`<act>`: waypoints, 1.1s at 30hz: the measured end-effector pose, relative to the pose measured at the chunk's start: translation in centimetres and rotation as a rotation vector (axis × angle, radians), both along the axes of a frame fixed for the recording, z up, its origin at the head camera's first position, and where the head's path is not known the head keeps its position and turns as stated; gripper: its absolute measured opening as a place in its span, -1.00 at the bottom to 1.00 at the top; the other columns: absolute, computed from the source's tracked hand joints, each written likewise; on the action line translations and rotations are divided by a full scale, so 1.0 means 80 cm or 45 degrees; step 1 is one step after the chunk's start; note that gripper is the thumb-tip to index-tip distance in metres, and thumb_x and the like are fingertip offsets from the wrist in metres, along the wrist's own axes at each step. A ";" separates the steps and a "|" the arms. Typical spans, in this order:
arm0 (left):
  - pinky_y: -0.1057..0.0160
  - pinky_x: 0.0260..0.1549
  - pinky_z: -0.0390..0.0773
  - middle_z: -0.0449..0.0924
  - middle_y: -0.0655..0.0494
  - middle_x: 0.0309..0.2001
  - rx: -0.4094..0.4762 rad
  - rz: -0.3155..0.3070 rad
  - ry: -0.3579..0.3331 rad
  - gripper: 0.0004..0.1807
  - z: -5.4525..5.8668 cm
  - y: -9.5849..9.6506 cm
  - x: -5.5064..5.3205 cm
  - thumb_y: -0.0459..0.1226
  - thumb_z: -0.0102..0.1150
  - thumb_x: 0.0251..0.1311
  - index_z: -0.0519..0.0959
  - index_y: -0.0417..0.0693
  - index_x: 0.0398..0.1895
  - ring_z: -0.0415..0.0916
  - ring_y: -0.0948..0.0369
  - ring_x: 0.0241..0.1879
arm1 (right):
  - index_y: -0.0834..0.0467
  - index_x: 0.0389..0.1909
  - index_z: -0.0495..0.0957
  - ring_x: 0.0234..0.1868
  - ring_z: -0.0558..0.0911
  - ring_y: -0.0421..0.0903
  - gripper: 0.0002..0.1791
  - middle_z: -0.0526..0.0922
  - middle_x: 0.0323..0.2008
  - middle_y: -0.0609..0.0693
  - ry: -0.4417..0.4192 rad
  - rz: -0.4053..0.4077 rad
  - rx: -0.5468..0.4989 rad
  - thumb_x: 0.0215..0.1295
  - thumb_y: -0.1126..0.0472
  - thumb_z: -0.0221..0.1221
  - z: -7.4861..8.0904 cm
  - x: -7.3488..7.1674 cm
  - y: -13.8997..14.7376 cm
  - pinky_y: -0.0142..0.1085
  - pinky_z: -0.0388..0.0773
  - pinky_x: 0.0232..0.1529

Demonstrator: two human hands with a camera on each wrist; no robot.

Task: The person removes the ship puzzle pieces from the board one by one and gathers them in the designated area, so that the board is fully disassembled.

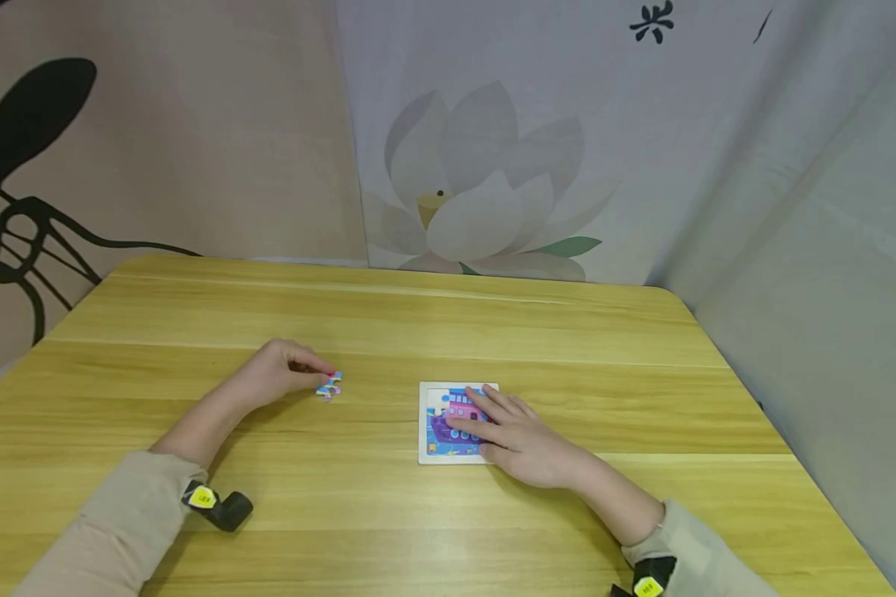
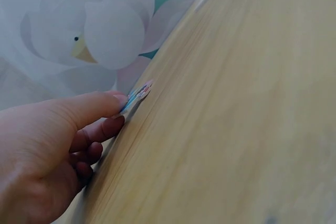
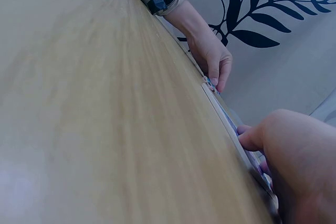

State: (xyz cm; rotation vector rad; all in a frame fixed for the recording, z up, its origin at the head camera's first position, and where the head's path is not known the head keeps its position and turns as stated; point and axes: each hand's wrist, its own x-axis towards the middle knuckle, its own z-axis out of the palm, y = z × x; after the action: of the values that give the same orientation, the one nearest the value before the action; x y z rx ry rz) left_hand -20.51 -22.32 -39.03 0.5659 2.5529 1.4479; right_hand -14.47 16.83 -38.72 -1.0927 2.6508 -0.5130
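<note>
My left hand (image 1: 276, 375) pinches a small multicoloured jigsaw piece (image 1: 333, 386) between thumb and fingers, left of the puzzle. In the left wrist view, the thumb lies over the piece (image 2: 137, 97) close to the tabletop; whether it is one piece or several together, I cannot tell. My right hand (image 1: 526, 444) rests with spread fingers on a white-framed jigsaw puzzle (image 1: 422, 424). The puzzle picture shows a pink and purple ship on blue. A pale gap shows at its upper left, and the fingers hide its right side. The right wrist view sees the puzzle frame (image 3: 231, 129) edge-on.
Both hands work over a wooden table (image 1: 388, 514) with rounded far corners. Behind it hangs a curtain (image 1: 269, 124) printed with a lotus flower and dark leaves. A black strap device (image 1: 227, 510) sits on each sleeve cuff.
</note>
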 end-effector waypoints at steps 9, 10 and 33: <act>0.28 -0.23 0.54 0.64 0.01 -0.19 -0.093 -0.031 -0.014 -0.70 0.004 -0.003 0.001 -0.33 0.43 0.01 0.69 -0.22 -0.14 0.49 0.07 -0.15 | -0.22 0.42 0.21 0.48 -0.26 0.07 -0.48 -0.17 0.51 -0.01 -0.004 0.001 -0.003 0.48 0.12 -0.10 0.000 -0.001 0.000 0.15 -0.29 0.35; 0.28 -0.23 0.54 0.63 0.02 -0.19 -0.102 -0.032 -0.011 -0.69 0.005 -0.003 0.002 -0.32 0.43 0.01 0.69 -0.21 -0.14 0.49 0.07 -0.15 | -0.22 0.42 0.21 0.48 -0.26 0.06 -0.48 -0.18 0.51 -0.01 -0.006 -0.001 -0.001 0.48 0.11 -0.10 0.000 0.000 0.001 0.14 -0.29 0.35; 0.19 -0.30 0.43 0.47 0.04 -0.22 -0.247 -0.012 0.076 -0.75 0.004 -0.012 0.009 -0.28 0.39 0.07 0.71 -0.09 -0.15 0.34 0.10 -0.23 | -0.37 0.39 0.21 0.46 -0.30 0.15 -0.50 -0.27 0.50 0.12 -0.039 -0.103 0.033 0.50 0.07 -0.10 0.002 0.007 0.001 0.18 -0.26 0.34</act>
State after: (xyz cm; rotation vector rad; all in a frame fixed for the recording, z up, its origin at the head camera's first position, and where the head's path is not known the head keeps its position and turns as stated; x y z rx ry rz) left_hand -19.76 -23.26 -38.69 0.5980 2.6919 1.1790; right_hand -13.90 16.88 -38.57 -0.9656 2.6763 -0.5050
